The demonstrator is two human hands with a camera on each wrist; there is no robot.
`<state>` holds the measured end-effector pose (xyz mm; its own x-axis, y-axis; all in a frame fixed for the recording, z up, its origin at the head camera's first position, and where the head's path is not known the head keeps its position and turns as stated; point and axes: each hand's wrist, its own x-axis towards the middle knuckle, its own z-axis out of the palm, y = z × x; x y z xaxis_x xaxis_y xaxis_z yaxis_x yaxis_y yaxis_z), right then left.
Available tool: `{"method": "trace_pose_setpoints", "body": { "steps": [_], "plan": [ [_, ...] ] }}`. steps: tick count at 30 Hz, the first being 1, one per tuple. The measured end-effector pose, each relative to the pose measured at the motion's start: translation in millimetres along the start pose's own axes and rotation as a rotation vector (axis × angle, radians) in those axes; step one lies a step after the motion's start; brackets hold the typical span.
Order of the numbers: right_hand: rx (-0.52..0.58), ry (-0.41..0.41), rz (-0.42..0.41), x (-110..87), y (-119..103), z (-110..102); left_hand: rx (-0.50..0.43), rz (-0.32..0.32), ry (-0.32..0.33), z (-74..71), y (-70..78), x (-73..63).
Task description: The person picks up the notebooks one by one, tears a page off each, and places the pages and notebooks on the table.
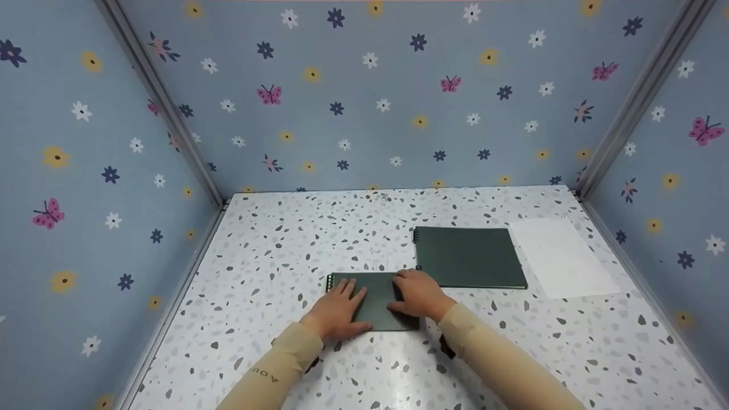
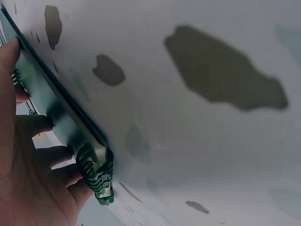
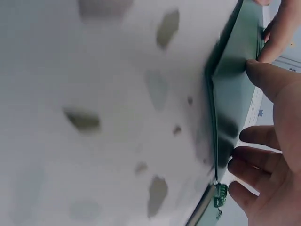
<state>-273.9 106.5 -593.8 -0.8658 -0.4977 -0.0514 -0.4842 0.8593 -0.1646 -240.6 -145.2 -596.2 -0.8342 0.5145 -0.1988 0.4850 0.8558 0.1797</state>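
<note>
A small spiral notebook (image 1: 377,302) with a dark green cover lies on the speckled table, its binding on the left. My left hand (image 1: 335,313) rests on its left part with fingers spread over the cover. In the left wrist view, the fingertips touch the cover near the wire coil (image 2: 96,176). Across the right part reaches my right hand (image 1: 422,293), fingers toward the far edge and thumb lower on the cover. The right wrist view shows that thumb (image 3: 257,73) touching the cover, apart from the bent fingers.
Just behind and right of the small notebook lies a larger dark green spiral notebook (image 1: 470,256), closed. Beside it is a white paper sheet (image 1: 561,259). Flower-patterned panels (image 1: 376,91) with metal corner posts enclose the table at the back and both sides.
</note>
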Motion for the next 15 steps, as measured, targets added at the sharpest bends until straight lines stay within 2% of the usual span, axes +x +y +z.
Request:
{"method": "trace_pose_setpoints", "body": {
  "steps": [6,15],
  "plan": [
    [-0.124,0.010,0.023,5.6,6.6,-5.1,-0.001,-0.006,-0.004,-0.3,0.7,-5.3],
    [-0.145,-0.024,0.076,15.0,14.1,-7.4,-0.015,-0.011,-0.015,-2.4,2.1,-8.9]
  ]
}}
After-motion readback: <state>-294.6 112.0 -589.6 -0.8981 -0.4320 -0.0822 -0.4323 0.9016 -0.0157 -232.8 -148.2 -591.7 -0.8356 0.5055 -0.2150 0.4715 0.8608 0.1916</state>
